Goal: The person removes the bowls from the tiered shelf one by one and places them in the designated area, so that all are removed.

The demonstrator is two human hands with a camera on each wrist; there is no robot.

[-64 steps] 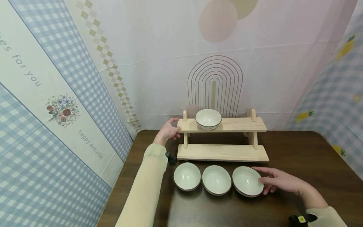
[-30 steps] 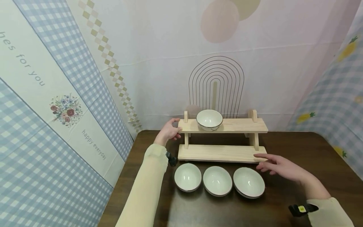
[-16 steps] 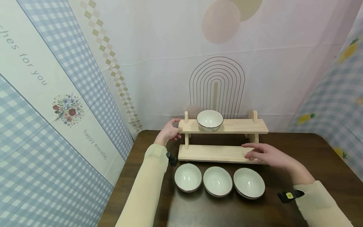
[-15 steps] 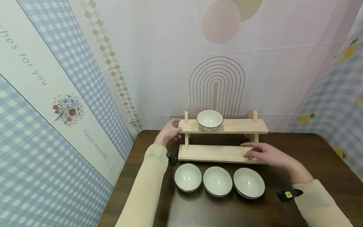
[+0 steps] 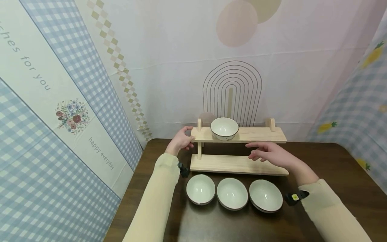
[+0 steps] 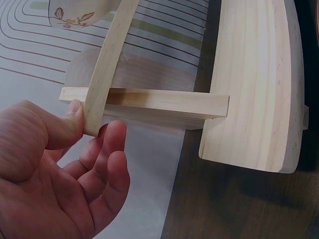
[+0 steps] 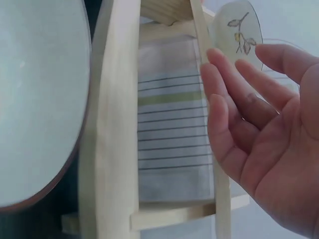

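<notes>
A two-tier wooden shelf (image 5: 239, 164) stands at the back of the table. My left hand (image 5: 180, 139) pinches the left end of its upper board; in the left wrist view, the thumb and fingers of that hand (image 6: 65, 159) lie on either side of the board end. One white bowl (image 5: 224, 128) with a dark rim sits on the upper board, left of its middle. My right hand (image 5: 269, 154) hovers before the shelf's right half, fingers loosely bent, holding nothing. In the right wrist view the same bowl (image 7: 239, 30) shows a leaf pattern beyond the fingertips.
Three more white bowls stand in a row before the shelf: a left bowl (image 5: 201, 189), a middle bowl (image 5: 231, 194) and a right bowl (image 5: 266, 196). They rest on a dark wooden table (image 5: 217, 225). Patterned cloth (image 5: 169, 84) hangs behind and at both sides.
My right hand has left the right-hand bowl's rim and moved up and leftward to the front of the shelf. My left hand keeps its grip on the upper board. The bowls stay in place.
</notes>
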